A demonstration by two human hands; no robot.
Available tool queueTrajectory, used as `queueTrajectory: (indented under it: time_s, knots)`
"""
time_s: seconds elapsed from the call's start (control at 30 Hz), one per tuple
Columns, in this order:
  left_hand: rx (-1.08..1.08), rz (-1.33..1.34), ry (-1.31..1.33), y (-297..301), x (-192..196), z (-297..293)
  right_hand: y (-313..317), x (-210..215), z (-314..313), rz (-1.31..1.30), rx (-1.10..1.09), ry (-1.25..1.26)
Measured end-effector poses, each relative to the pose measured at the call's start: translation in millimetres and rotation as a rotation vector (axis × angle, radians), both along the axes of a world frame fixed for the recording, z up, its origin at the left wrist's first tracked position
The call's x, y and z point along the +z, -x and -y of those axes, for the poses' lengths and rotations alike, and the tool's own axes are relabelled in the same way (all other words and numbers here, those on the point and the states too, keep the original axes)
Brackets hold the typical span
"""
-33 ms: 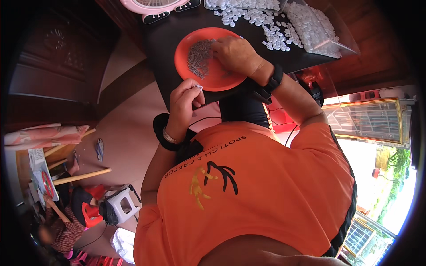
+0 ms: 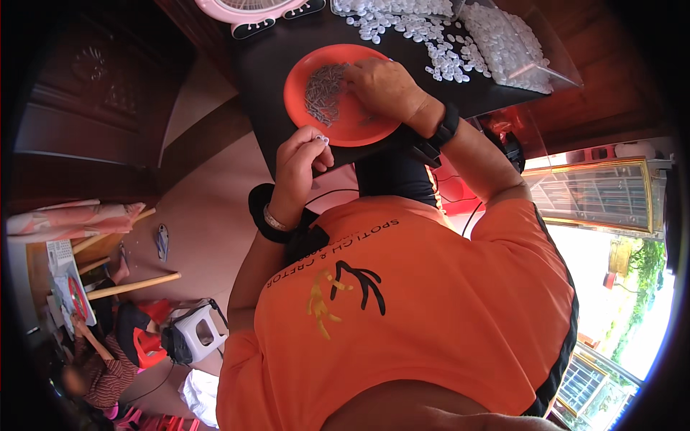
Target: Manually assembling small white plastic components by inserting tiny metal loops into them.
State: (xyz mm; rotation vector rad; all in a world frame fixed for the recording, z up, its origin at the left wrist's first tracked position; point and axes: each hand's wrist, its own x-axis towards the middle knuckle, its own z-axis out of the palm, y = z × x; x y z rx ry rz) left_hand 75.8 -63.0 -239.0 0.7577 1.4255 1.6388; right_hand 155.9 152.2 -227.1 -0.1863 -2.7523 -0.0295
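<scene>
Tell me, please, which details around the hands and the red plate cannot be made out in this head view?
- Small white piece pinched by the left hand: too small to identify.
- Grey pieces on the red plate: too small to tell apart.
- Right hand fingertips: hidden under the hand, so any grasp is unclear.
- Pink object: cut off by the top edge.

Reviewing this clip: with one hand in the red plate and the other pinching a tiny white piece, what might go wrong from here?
1. The left hand pinches a small white piece past the black table's edge; a slip would likely drop it to the floor.
2. The right hand digs in the small grey parts in the red plate, which sits near the table edge; a push might tip it.
3. The loose white pieces beside the plate may scatter if brushed.
</scene>
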Motion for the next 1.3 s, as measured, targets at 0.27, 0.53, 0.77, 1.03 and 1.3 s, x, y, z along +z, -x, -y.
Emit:
queueTrajectory:
  time_s: [0.27, 0.53, 0.77, 1.03, 1.3]
  knots:
    - [0.042, -0.025, 0.030, -9, 16, -10, -6, 12, -16, -0.083, -0.037, 0.608]
    - [0.056, -0.094, -0.042, -5, 42, -35, -11, 28, -10, -0.082, -0.007, 1.166]
    - [0.073, -0.169, -0.061, -4, 43, -58, -14, 31, -10, -0.129, 0.000, 1.286]
    - [0.128, -0.375, -0.057, -4, 37, -67, -17, 29, 0, -0.171, 0.174, 1.452]
    - [0.047, -0.548, -0.162, 2, 31, -73, -13, 17, 8, -0.204, 0.230, 1.330]
